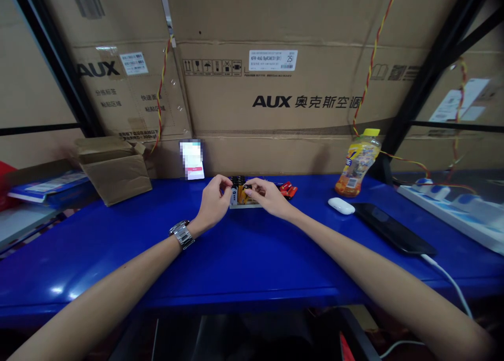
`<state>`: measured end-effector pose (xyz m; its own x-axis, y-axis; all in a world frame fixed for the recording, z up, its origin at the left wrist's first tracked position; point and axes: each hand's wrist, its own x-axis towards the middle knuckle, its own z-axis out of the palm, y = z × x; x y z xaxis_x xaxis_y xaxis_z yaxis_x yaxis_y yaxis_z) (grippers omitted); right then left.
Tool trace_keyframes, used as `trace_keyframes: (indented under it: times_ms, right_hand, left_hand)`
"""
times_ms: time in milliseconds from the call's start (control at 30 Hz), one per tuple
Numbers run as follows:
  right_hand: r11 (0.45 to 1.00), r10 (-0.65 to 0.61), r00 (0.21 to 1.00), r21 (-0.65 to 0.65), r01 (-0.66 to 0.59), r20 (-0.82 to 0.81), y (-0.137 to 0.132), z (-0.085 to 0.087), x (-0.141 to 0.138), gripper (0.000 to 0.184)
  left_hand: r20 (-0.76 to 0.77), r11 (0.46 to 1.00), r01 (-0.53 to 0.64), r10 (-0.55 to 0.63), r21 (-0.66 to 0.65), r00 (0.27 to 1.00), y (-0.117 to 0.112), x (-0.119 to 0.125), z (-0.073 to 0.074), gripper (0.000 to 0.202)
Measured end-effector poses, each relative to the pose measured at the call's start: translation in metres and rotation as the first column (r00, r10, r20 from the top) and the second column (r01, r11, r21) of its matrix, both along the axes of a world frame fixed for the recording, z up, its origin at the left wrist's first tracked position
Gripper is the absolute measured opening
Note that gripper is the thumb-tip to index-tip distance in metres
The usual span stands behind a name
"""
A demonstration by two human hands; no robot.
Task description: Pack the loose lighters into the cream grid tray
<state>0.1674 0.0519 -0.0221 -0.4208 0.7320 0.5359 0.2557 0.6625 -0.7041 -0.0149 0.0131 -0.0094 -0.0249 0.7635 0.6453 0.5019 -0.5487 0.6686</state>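
Observation:
Near the back of the blue table is a small group of batteries [234, 196], white, orange and black, standing close together in a low pale tray [246, 206]. At the group's left side, my left hand [216, 199] has thumb and forefinger pinched together; what lies between the fingertips, if anything, is hidden. My right hand [270, 197] reaches in from the right, its thumb and forefinger closed on a black-ended battery [247, 187] over the group. Just beyond the right knuckles lie several red batteries [289, 189], partly covered by the hand.
Behind the blue table [236, 266] rises a large cardboard carton [220, 103]. A lit phone [192, 161] leans against it. To the left is an open cardboard box [116, 172]. Rightward are a drink bottle [356, 164], earbud case [341, 206], black phone [394, 228] and power strip [444, 208].

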Motion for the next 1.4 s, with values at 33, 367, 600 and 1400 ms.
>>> trace_keyframes:
  times_ms: [33, 367, 600, 1400]
  right_hand:
    - [1.000, 0.004, 1.000, -0.007, -0.004, -0.004, 0.001, -0.001, 0.000, 0.028]
    - [0.999, 0.026, 1.000, -0.038, -0.026, -0.016, 0.000, -0.001, -0.002, 0.019]
    - [1.000, 0.023, 1.000, -0.018, -0.023, 0.006, -0.002, -0.001, -0.006, 0.018]
    - [0.934, -0.094, 0.933, 0.355, -0.038, 0.347, -0.013, 0.023, 0.021, 0.032]
  left_hand:
    - [-0.005, 1.000, -0.004, 0.004, -0.003, 1.000, 0.000, 0.000, 0.000, 0.008]
    - [-0.039, 1.000, -0.021, 0.021, -0.001, 0.999, -0.001, 0.000, 0.001, 0.010]
    - [-0.039, 1.000, -0.024, 0.025, 0.007, 0.999, 0.001, -0.001, -0.001, 0.010]
    - [-0.732, 0.979, -0.201, 0.161, 0.033, 0.662, 0.055, -0.048, -0.017, 0.040]
